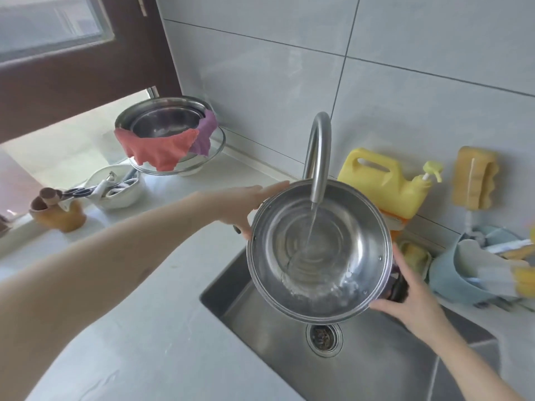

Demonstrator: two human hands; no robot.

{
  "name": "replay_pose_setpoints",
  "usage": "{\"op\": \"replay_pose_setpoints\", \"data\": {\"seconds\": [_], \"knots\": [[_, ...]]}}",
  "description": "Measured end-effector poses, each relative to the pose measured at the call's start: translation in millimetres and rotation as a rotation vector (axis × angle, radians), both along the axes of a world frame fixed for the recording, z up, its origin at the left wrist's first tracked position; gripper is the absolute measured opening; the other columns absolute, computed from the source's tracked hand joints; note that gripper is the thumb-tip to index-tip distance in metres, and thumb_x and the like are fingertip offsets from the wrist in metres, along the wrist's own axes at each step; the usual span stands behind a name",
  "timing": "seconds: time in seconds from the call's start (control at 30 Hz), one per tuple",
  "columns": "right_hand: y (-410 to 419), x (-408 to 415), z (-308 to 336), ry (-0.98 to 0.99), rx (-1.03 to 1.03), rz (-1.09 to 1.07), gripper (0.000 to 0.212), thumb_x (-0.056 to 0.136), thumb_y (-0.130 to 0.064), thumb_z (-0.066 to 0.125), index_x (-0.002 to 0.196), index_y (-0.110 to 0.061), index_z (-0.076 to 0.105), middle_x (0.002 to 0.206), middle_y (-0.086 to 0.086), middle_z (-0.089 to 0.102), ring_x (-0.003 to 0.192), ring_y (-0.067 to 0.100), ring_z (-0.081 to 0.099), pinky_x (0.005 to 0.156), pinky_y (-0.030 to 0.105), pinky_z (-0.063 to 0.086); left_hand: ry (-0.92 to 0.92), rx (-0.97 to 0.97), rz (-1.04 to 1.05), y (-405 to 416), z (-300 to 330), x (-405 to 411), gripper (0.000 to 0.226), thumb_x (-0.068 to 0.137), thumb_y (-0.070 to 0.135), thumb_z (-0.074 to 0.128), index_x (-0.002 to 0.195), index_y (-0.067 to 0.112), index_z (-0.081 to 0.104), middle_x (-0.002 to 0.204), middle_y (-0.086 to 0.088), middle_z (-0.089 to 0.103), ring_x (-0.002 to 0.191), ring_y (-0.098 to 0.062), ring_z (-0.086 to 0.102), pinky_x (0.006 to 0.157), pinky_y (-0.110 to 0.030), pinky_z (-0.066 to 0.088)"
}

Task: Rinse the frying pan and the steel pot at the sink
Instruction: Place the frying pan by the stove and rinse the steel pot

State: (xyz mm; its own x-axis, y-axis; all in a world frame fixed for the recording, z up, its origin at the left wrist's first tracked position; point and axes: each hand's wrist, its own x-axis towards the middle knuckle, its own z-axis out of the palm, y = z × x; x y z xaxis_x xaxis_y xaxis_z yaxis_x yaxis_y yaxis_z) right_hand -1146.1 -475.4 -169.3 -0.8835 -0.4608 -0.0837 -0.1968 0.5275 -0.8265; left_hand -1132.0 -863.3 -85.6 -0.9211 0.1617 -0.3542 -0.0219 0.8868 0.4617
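Observation:
The steel pot (333, 279) hangs tilted over the sink (362, 351), under the curved tap (318, 157). Water runs from the tap into the pot and pools at its lower side. My left hand (249, 204) holds the pot at its far-left rim, around a dark side handle. My right hand (411, 296) grips the dark handle on the pot's lower right. No frying pan is in view.
On the counter at the left stand nested steel bowls (162, 123) draped with pink and purple cloths, a white bowl of utensils (115, 189) and a wooden holder (58, 215). A yellow detergent jug (382, 180), a sponge (474, 178) and a blue rack (463, 273) sit right of the tap.

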Motion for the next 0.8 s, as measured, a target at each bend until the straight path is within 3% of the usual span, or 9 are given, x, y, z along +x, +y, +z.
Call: {"op": "replay_pose_setpoints", "data": {"seconds": [0.2,0.3,0.37,0.47,0.53,0.6,0.67,0.73,0.8], "knots": [[20.2,-42.3,62.9,-0.054,0.206,0.226,0.118,0.052,-0.03,0.096,0.128,-0.078,0.019,0.13,0.0,0.056,0.118,0.024,0.055,0.083,0.007,0.044,-0.122,0.137,0.038,4.8,-44.6,18.0,0.135,0.065,0.016,0.091,0.149,0.054,-0.008,0.097,0.021,0.049,0.073,0.013,0.055,0.065,-0.012,0.047],[29.3,-50.4,71.7,-0.163,0.3,0.28,0.116,0.048,-0.039,0.094,0.124,-0.082,0.018,0.132,0.004,0.058,0.116,0.018,0.058,0.095,0.02,0.048,-0.324,0.299,-0.005,5.4,-49.5,16.7,0.131,0.067,0.007,0.088,0.146,0.06,-0.003,0.101,0.013,0.06,0.079,-0.012,0.072,0.071,-0.03,0.058],[31.3,-44.3,66.2,-0.219,0.285,0.288,0.115,0.049,-0.036,0.093,0.129,-0.077,0.021,0.134,0.005,0.058,0.121,0.018,0.056,0.099,0.034,0.049,-0.387,0.31,-0.051,3.4,-43.7,15.7,0.128,0.069,0.008,0.087,0.142,0.066,0.0,0.1,0.007,0.066,0.079,-0.026,0.074,0.07,-0.029,0.057],[30.9,-26.7,40.1,-0.201,0.15,0.266,0.116,0.056,-0.019,0.093,0.131,-0.072,0.022,0.132,-0.034,0.051,0.12,-0.019,0.043,0.094,0.004,0.039,-0.29,0.225,-0.082,1.6,-30.5,12.8,0.126,0.067,0.014,0.089,0.132,0.074,-0.001,0.093,0.008,0.061,0.073,-0.011,0.068,0.069,-0.021,0.052],[28.6,-16.2,22.8,-0.112,0.083,0.245,0.12,0.057,-0.015,0.093,0.129,-0.077,0.019,0.124,-0.058,0.034,0.119,-0.034,0.024,0.091,-0.007,0.025,-0.224,0.194,-0.082,3.7,-27.3,10.4,0.127,0.069,0.008,0.087,0.143,0.06,-0.003,0.095,0.014,0.055,0.066,0.006,0.063,0.063,-0.012,0.048],[25.4,-7.4,9.2,-0.06,0.046,0.207,0.122,0.056,-0.017,0.094,0.138,-0.068,0.019,0.133,-0.056,0.026,0.126,-0.031,0.018,0.1,-0.003,0.019,-0.171,0.165,-0.074,7.6,-29.0,12.0,0.128,0.069,0.006,0.086,0.149,0.05,-0.003,0.102,0.019,0.049,0.071,0.012,0.061,0.06,-0.009,0.047],[24.9,-1.7,-3.4,-0.004,0.036,0.143,0.122,0.057,-0.021,0.093,0.146,-0.056,0.017,0.141,-0.045,0.03,0.13,-0.022,0.026,0.103,0.002,0.022,-0.068,0.097,-0.059,11.9,-39.4,15.9,0.135,0.066,0.018,0.089,0.144,0.058,-0.013,0.12,0.012,0.047,0.099,0.001,0.057,0.074,-0.021,0.054],[27.3,1.9,-15.8,0.069,0.044,0.063,0.122,0.06,-0.021,0.092,0.147,-0.057,0.013,0.132,-0.033,0.039,0.116,-0.011,0.044,0.093,0.0,0.03,0.078,-0.063,-0.06,18.2,-51.6,20.5,0.136,0.068,0.032,0.087,0.132,0.067,-0.028,0.129,0.002,0.045,0.114,-0.017,0.05,0.091,-0.035,0.049],[32.1,6.1,-24.2,0.154,0.09,0.026,0.122,0.064,-0.021,0.09,0.144,-0.063,0.008,0.122,-0.031,0.037,0.102,-0.005,0.049,0.087,0.002,0.034,0.213,-0.168,-0.048,26.2,-68.8,25.8,0.134,0.074,0.039,0.082,0.124,0.065,-0.04,0.12,0.0,0.044,0.11,-0.019,0.049,0.087,-0.035,0.045]]}}
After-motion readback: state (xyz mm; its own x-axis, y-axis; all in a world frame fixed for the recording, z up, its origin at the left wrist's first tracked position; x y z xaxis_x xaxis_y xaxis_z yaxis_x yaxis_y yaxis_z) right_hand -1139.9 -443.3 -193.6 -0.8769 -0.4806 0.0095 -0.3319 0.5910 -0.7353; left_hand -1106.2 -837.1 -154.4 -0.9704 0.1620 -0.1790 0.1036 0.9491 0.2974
